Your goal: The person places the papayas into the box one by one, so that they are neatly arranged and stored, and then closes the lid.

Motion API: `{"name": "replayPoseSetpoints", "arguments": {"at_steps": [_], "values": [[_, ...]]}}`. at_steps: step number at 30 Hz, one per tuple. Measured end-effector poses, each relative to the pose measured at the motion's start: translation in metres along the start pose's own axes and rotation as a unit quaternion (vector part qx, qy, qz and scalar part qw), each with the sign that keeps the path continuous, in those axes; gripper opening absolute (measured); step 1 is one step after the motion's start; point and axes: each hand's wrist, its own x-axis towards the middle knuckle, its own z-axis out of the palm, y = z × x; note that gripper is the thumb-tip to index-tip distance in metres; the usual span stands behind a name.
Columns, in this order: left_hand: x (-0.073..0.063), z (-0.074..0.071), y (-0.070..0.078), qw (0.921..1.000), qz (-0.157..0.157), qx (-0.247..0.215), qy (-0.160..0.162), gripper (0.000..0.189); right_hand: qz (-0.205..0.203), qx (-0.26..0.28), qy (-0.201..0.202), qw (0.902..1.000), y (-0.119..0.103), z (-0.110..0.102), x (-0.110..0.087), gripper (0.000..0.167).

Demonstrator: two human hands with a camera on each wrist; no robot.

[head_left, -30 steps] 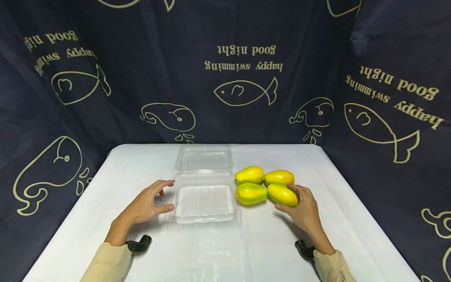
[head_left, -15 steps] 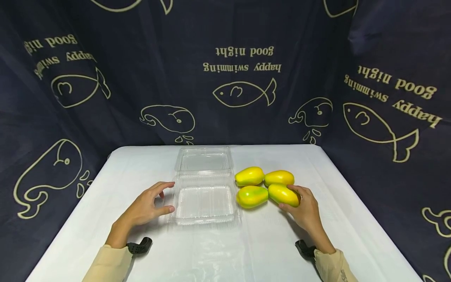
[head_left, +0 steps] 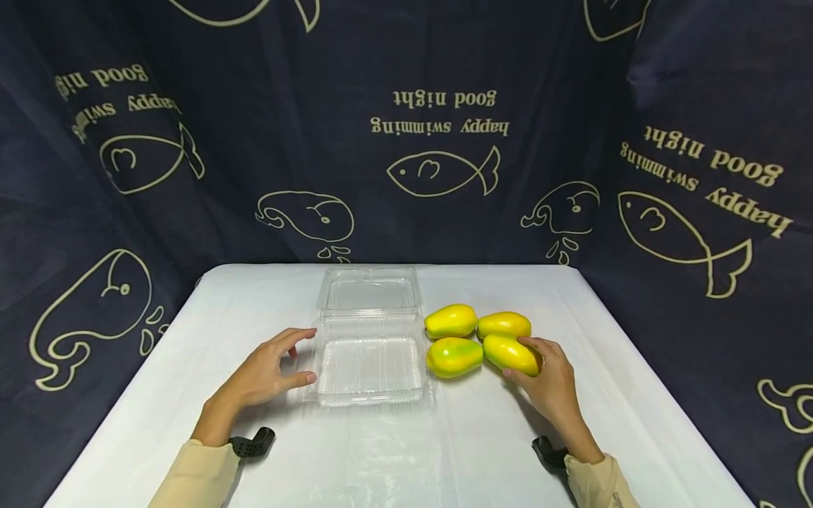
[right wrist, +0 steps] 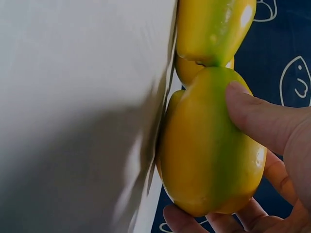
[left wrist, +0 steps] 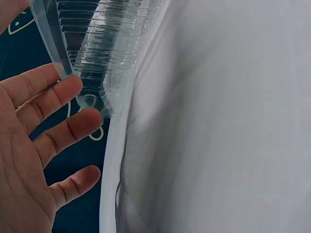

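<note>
In the head view my right hand [head_left: 551,375] grips the near-right papaya [head_left: 510,353], yellow with a green streak. The right wrist view shows the thumb on this papaya [right wrist: 209,145] and the other fingers curled around its far end. My left hand [head_left: 259,370] is beside a clear plastic clamshell container [head_left: 371,396], thumb and fingers spread apart, fingertips at its left edge. Several fingertips overlap the rim of the container [left wrist: 104,48] in the left wrist view. The container lies with its lid [head_left: 368,271] folded back, away from me.
Beside the gripped papaya lies another papaya [head_left: 454,357], green on top. Two more papayas stand behind, one on the left [head_left: 451,321] and one on the right [head_left: 504,325]. All are close together, right of the container on a white-covered table [head_left: 483,451]. Dark printed cloth [head_left: 438,226] hangs around it.
The near-left papaya has rolled a little toward me, its green patch turning. My right thumb has shifted slightly right along the gripped papaya. My left hand stays in place.
</note>
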Motion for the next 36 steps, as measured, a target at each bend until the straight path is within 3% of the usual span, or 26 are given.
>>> {"name": "replayPoseSetpoints", "arguments": {"at_steps": [6, 18, 27, 36], "values": [[-0.001, 0.0, 0.0, 0.9999, -0.005, -0.008, -0.004, 0.076, -0.01, 0.001, 0.016, 0.9998, -0.005, -0.004, 0.002, 0.063], [0.0, 0.0, -0.001, 0.9999, -0.013, -0.003, -0.008, 0.077, -0.085, 0.002, 0.073, 0.9936, -0.026, -0.005, 0.015, 0.064], [-0.001, -0.001, -0.001, 0.9999, -0.012, -0.001, -0.01, 0.078, -0.096, 0.034, 0.058, 0.9931, -0.054, 0.003, 0.03, 0.063], [0.002, -0.004, 0.0, 0.9997, -0.014, 0.007, -0.02, 0.081, -0.091, 0.064, 0.013, 0.9937, -0.087, 0.019, 0.039, 0.062]]}}
